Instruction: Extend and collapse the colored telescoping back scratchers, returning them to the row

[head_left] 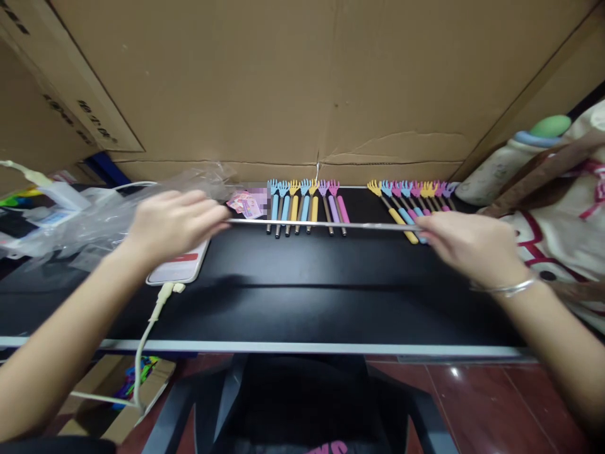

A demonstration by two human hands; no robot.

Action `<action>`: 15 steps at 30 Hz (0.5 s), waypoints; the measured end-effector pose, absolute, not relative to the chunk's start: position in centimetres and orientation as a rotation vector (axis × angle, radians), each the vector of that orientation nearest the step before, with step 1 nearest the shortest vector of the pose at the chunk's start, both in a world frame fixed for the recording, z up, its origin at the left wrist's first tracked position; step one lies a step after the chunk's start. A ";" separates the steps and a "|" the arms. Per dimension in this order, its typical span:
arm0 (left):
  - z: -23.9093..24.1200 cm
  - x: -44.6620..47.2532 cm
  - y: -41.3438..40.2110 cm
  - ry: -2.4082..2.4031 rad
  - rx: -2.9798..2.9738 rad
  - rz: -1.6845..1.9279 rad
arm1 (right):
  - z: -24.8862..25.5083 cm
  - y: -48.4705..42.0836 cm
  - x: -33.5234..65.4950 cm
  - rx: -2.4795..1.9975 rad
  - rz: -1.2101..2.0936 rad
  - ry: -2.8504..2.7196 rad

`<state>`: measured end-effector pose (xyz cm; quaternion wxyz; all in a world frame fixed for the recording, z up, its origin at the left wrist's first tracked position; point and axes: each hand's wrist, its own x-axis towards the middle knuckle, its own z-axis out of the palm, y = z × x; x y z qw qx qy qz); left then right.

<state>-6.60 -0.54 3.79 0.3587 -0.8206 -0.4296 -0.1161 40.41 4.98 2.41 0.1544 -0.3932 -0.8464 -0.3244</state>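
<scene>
My left hand and my right hand each pinch one end of a thin silver telescopic rod, stretched level above the black table. Behind the rod lie two rows of small back scratchers with hand-shaped heads: a middle row in blue, yellow and purple, and a right-hand row in yellow, blue, pink and purple. Some pink stickers or cards lie just left of the middle row.
A phone on a white charging cable lies under my left wrist. A crumpled clear plastic bag is at the left, a cloth bag at the right. Cardboard walls the back. A box sits on the floor.
</scene>
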 end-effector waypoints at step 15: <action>1.1 -14.2 -0.2 -1.279 -1.881 -0.132 | 0.8 7.1 50.6 -1.520 -0.914 -2.383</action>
